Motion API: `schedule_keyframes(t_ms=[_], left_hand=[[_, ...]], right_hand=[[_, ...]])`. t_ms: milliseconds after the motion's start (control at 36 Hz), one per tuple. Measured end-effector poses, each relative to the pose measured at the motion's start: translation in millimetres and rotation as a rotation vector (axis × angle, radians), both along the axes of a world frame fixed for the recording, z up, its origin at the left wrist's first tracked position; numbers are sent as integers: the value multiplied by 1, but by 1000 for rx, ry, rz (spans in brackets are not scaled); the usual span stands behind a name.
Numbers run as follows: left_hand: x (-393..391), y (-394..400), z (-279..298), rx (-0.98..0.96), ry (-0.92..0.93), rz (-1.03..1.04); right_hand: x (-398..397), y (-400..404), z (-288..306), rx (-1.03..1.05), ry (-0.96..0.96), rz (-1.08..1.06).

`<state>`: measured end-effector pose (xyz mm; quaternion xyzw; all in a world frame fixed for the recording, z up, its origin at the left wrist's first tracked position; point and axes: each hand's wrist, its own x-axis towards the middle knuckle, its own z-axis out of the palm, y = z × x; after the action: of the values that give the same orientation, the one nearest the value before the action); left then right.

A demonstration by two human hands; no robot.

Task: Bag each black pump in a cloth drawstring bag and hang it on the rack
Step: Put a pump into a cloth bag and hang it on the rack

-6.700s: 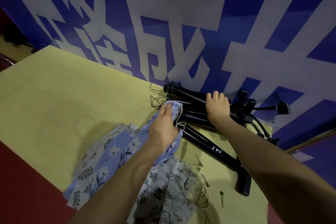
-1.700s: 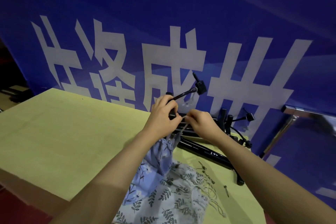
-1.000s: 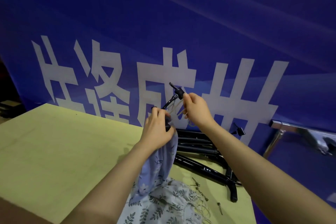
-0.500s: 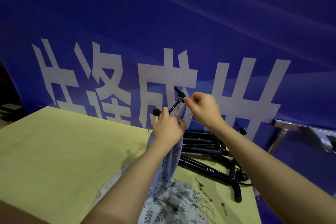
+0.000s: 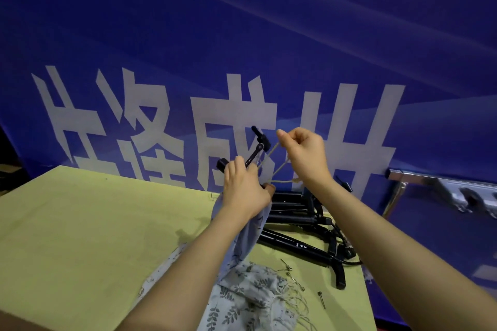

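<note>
A soft blue floral cloth drawstring bag (image 5: 248,236) hangs over the yellow table (image 5: 80,223), the hard black pump (image 5: 252,153) poking out of its gathered mouth. More black pumps (image 5: 301,223) lie stacked behind, printed bags (image 5: 250,298) in front, a chrome rack (image 5: 441,185) at right. The left hand (image 5: 246,188) grips the bag's neck, fingers curled; the raised right hand (image 5: 304,153) pinches the beige twisted drawstring (image 5: 279,169) taut.
</note>
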<state>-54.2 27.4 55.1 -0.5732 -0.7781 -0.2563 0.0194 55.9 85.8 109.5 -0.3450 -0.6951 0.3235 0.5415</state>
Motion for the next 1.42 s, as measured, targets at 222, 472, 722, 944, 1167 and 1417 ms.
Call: schedule_keyframes(t_ms=[222,472,722,944,1167,1417], left_hand=[[57,-3,37,85,77,25],[165,-9,63,91,164,26],[287,-11,49,53,66,33],[349,-9,10,-219,-105,-139],[366,15,-17,-363,-204,-586],[387,48,-62,-334,-196,-633]], right_hand=[[53,-6,32,111,61,-55],[156,-14,56,211,69,-111],[275,-20,48,174,20,-83],[347,-16,5,33,-213,2],[400,-10,-48,-227,-345,103],[430,15,-77,-370,-515,42]])
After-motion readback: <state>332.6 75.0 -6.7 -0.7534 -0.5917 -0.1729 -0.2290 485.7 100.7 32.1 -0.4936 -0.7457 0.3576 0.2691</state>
